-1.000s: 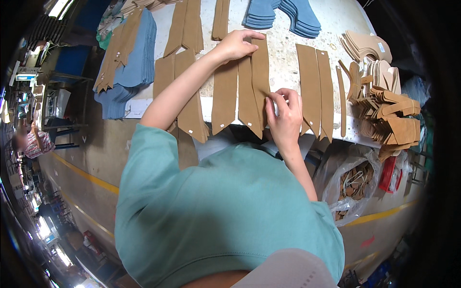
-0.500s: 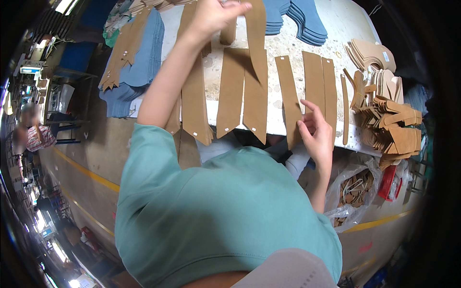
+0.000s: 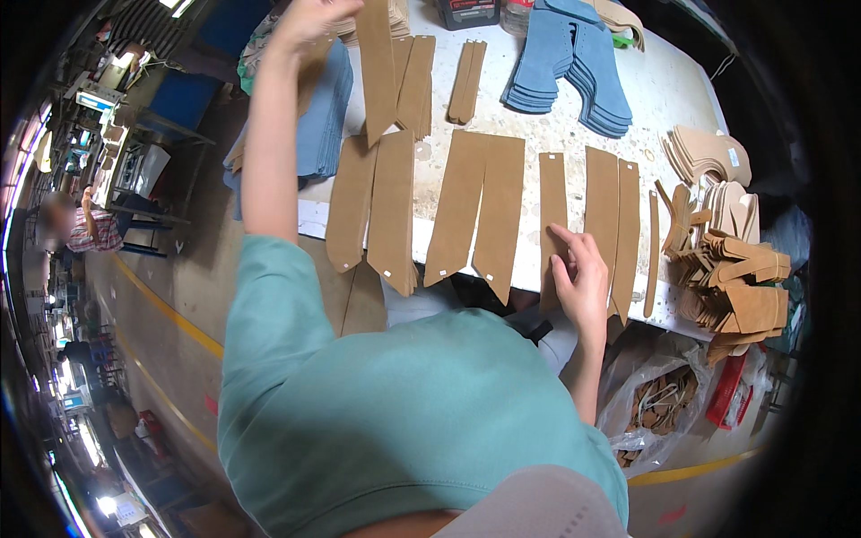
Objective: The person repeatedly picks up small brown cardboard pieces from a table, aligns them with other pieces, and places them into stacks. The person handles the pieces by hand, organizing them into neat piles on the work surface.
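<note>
The white table (image 3: 560, 130) is bright. Left of the table, lamps (image 3: 108, 505) glare white. Below it, a soft dark shadow lies on the green shirt (image 3: 430, 394). Far around the table, lines bend and corners go black.

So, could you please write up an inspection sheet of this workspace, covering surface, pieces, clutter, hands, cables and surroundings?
Surface: white table, marked with stains.
Pieces: paired brown pieces near the front edge; blue stack farther back.
Clutter: dark container at the far side, cut off by the frame; clear plastic bag of brown scraps below table level.
Left hand: holds a long brown strip raised.
Right hand: at a narrow brown strip, overlapping it; contact uncertain.
Cables: nothing seen on the table.
Surroundings: yellow floor line; another person in a checked shirt, far left.
</note>
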Tool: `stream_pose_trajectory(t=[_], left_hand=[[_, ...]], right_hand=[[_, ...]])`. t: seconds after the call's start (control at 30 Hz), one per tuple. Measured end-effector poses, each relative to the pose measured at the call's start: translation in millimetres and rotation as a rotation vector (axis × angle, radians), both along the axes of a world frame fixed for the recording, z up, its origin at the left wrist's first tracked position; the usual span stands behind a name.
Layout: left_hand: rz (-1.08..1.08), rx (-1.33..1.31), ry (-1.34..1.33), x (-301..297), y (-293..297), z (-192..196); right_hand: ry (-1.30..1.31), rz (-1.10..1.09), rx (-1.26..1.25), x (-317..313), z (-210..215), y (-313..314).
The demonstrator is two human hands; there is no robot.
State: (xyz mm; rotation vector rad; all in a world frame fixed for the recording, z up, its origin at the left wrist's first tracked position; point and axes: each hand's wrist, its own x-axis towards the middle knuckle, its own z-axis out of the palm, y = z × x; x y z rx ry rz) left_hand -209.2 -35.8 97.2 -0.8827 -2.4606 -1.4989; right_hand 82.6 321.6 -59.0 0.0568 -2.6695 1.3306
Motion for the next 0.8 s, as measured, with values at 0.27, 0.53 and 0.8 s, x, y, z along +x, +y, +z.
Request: stream_pose_trajectory(t=[0.27, 0.53, 0.8], left_hand=[[0.378, -0.383, -0.171, -117.1, -8.4, -147.9], [0.518, -0.446, -0.135, -141.8, 9.5, -171.5], [0.657, -0.667, 0.104, -109.7, 30.0, -172.5]], right_hand=[[-0.060, -0.009, 0.031, 7.0, 0.0, -2.4], [0.028, -0.039, 0.044, 5.8, -9.8, -1.3], [-0.104, -0.085, -0.423, -15.9, -34.0, -2.9]])
